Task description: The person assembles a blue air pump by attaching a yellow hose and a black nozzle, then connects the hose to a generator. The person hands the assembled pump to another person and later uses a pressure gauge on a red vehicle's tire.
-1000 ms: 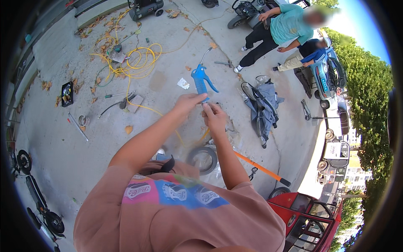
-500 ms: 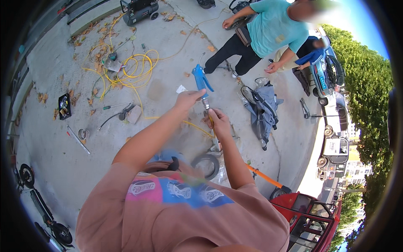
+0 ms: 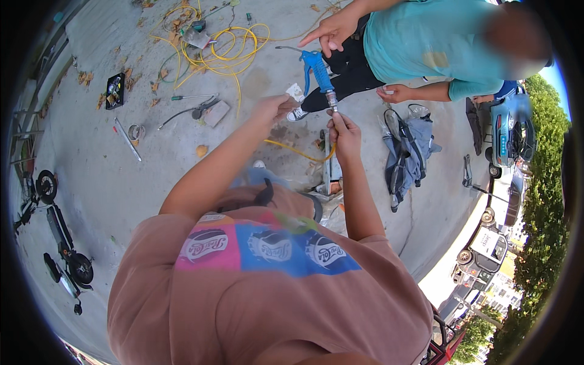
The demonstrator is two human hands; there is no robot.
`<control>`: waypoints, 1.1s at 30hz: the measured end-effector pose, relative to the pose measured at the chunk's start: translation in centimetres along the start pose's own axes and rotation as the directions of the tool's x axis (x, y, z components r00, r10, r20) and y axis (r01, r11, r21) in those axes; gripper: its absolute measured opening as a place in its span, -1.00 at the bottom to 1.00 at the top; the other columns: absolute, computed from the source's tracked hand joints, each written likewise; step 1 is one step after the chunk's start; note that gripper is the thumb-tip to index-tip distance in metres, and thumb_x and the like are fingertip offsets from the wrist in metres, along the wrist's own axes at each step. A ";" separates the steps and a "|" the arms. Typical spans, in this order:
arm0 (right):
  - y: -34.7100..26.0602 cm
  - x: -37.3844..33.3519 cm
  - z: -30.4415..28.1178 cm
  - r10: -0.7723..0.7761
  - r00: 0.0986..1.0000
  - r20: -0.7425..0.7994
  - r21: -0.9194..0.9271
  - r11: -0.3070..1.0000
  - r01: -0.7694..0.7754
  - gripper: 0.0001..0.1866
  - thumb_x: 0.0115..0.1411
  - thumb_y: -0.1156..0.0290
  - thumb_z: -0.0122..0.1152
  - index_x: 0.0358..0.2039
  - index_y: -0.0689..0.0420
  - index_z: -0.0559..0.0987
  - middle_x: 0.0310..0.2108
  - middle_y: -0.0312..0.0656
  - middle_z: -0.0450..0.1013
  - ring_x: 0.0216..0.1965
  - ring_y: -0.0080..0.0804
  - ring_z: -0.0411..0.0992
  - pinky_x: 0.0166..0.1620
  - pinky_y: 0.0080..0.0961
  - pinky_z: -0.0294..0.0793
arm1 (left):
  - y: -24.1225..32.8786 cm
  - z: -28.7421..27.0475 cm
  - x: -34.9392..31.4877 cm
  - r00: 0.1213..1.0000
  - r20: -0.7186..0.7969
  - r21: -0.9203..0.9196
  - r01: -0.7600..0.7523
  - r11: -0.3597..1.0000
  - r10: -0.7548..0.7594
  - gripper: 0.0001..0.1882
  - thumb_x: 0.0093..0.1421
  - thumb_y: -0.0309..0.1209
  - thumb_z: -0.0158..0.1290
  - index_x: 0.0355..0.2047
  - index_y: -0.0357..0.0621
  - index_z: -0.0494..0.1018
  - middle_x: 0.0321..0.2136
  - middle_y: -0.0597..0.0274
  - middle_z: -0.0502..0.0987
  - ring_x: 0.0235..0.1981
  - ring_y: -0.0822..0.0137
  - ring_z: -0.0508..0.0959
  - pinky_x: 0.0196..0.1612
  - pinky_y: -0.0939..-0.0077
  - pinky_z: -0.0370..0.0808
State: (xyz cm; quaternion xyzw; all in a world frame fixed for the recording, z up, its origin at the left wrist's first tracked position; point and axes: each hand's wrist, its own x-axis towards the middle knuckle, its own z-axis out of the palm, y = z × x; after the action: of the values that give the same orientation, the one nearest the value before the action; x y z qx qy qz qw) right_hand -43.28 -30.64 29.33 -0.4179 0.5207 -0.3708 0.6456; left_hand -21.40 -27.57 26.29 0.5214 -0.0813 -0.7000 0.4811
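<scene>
A blue air blow gun [image 3: 314, 66] with a thin bent nozzle stands nearly upright in front of me. My right hand [image 3: 345, 135] is closed around the metal coupling [image 3: 332, 101] at its lower end. From there a yellow air hose [image 3: 298, 149] curves down and left. My left hand [image 3: 274, 112] is off the gun, to its left, with fingers loosely stretched out. A small white scrap [image 3: 295, 92] shows just past those fingertips and appears to lie on the ground. Close above the nozzle is another person's hand [image 3: 336, 29], one finger extended.
That person, in a teal shirt [image 3: 420, 48], stands opposite me. A grey jacket or bag [image 3: 410, 149] lies to the right. Coiled yellow hose [image 3: 237, 55], a black tray [image 3: 114, 91] and hand tools [image 3: 198, 109] are on the concrete at left. A scooter [image 3: 64, 237] is at lower left.
My left hand has let go of the blow gun. The gun has turned, its nozzle now pointing left. The other person has come closer and brought a hand over it. My view has shifted.
</scene>
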 end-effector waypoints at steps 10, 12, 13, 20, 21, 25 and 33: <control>0.8 2.5 3.0 -0.046 0.989 0.137 0.009 0.999 0.045 -0.72 0.31 0.37 0.10 -0.10 0.32 0.55 -0.44 -0.27 0.49 -0.54 -0.66 0.29 -0.47 -0.70 0.25 | -1.5 -6.7 -3.4 0.980 -0.198 -0.159 -0.059 0.986 0.027 -0.72 0.28 -0.22 0.02 -0.17 -0.15 0.51 -0.17 0.23 0.60 -0.12 0.41 0.53 -0.03 0.51 0.40; 0.5 2.7 5.1 -0.098 0.989 0.107 -0.114 0.987 0.110 -0.72 0.30 0.41 0.09 -0.07 0.32 0.54 -0.35 -0.22 0.53 -0.42 -0.61 0.39 -0.34 -0.66 0.37 | -1.5 -8.0 -4.0 0.974 -0.221 -0.194 -0.091 0.977 0.047 -0.73 0.28 -0.23 0.01 -0.17 -0.14 0.51 -0.18 0.23 0.60 -0.14 0.41 0.54 -0.04 0.51 0.41; 0.4 2.8 6.1 -0.127 0.987 0.094 -0.174 0.974 0.142 -0.72 0.30 0.44 0.08 -0.05 0.32 0.53 -0.30 -0.19 0.55 -0.35 -0.58 0.44 -0.28 -0.64 0.42 | -1.4 -8.6 -4.3 0.971 -0.232 -0.214 -0.102 0.971 0.051 -0.74 0.28 -0.23 0.01 -0.18 -0.13 0.51 -0.19 0.23 0.61 -0.14 0.41 0.54 -0.05 0.51 0.42; 7.5 3.6 1.2 -0.163 0.983 0.088 -0.606 0.774 0.182 -0.71 0.19 0.40 0.19 -0.12 0.26 0.61 -0.24 -0.08 0.58 -0.21 -0.48 0.52 -0.14 -0.60 0.46 | -3.0 -16.1 -7.5 0.927 -0.370 -0.320 -0.187 0.929 0.060 -0.76 0.27 -0.23 0.01 -0.20 -0.10 0.50 -0.22 0.25 0.60 -0.17 0.40 0.54 -0.07 0.52 0.43; 8.4 2.7 0.8 -0.070 0.997 0.044 -0.640 0.764 0.082 -0.71 0.16 0.35 0.23 -0.16 0.25 0.63 -0.30 -0.10 0.59 -0.27 -0.46 0.52 -0.17 -0.59 0.46 | -3.5 -17.4 -7.9 0.917 -0.397 -0.339 -0.193 0.921 0.046 -0.77 0.27 -0.23 0.01 -0.21 -0.10 0.50 -0.23 0.25 0.60 -0.17 0.40 0.54 -0.08 0.52 0.43; 16.7 1.1 -7.4 -0.001 1.000 -0.008 -0.827 0.562 -0.006 -0.75 0.11 0.37 0.22 -0.28 0.28 0.66 -0.60 -0.29 0.46 -0.58 -0.58 0.38 -0.45 -0.60 0.39 | -4.2 -20.3 -9.2 0.905 -0.426 -0.383 -0.196 0.903 0.016 -0.77 0.26 -0.22 0.02 -0.24 -0.10 0.50 -0.24 0.25 0.59 -0.17 0.38 0.53 -0.08 0.51 0.43; 20.7 -7.2 -12.6 0.455 0.834 -0.311 -0.472 0.688 -0.551 -0.80 0.01 0.43 0.27 -0.41 0.32 0.60 -0.58 -0.13 0.48 -0.62 -0.42 0.44 -0.59 -0.49 0.37 | -6.0 -22.9 -9.8 0.917 -0.399 -0.360 -0.186 0.914 0.030 -0.76 0.25 -0.19 0.03 -0.25 -0.09 0.49 -0.24 0.24 0.59 -0.18 0.37 0.52 -0.08 0.50 0.43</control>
State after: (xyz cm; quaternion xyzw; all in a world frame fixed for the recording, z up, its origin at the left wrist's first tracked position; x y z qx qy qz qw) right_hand -56.04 -18.18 11.42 -0.3906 0.7511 -0.0499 0.5299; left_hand -6.52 -8.13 18.86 0.5367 0.1265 -0.5576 0.6205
